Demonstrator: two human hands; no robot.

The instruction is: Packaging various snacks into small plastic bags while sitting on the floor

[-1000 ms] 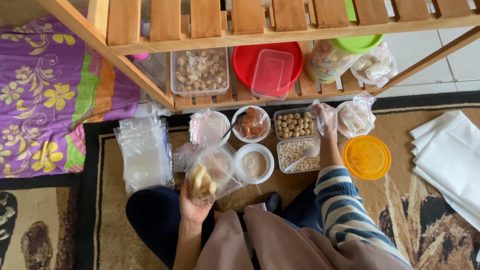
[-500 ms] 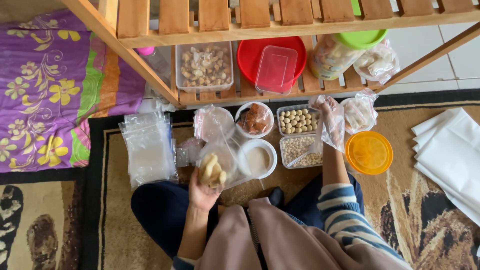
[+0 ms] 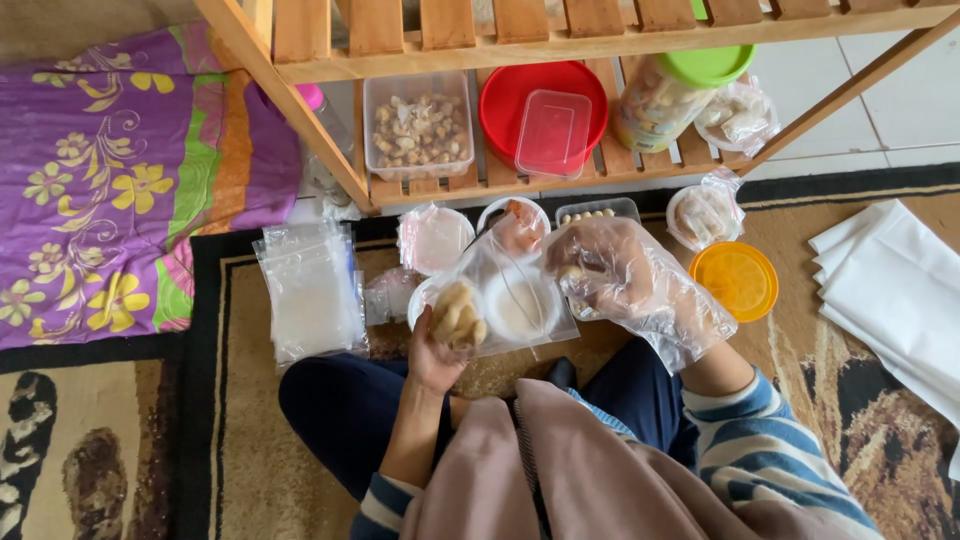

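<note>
left hand [image 3: 437, 350]: grips clear bag [image 3: 500, 295] of pale crackers [image 3: 458, 315]
right hand [image 3: 600, 270]: plastic-gloved, fingers curled at bag mouth; contents unclear
nearby: orange lid [image 3: 738, 280], bag stack [image 3: 312, 292]

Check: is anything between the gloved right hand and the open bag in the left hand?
Nothing visible. The right hand is at the mouth of the bag, which the left hand holds over the bowls.

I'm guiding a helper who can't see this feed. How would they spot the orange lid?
Start at the wooden shelf and drop to the patterned rug below its right end. The orange lid lies flat there, right of the gloved right hand. It is the only round, translucent orange piece among clear tubs.
</note>
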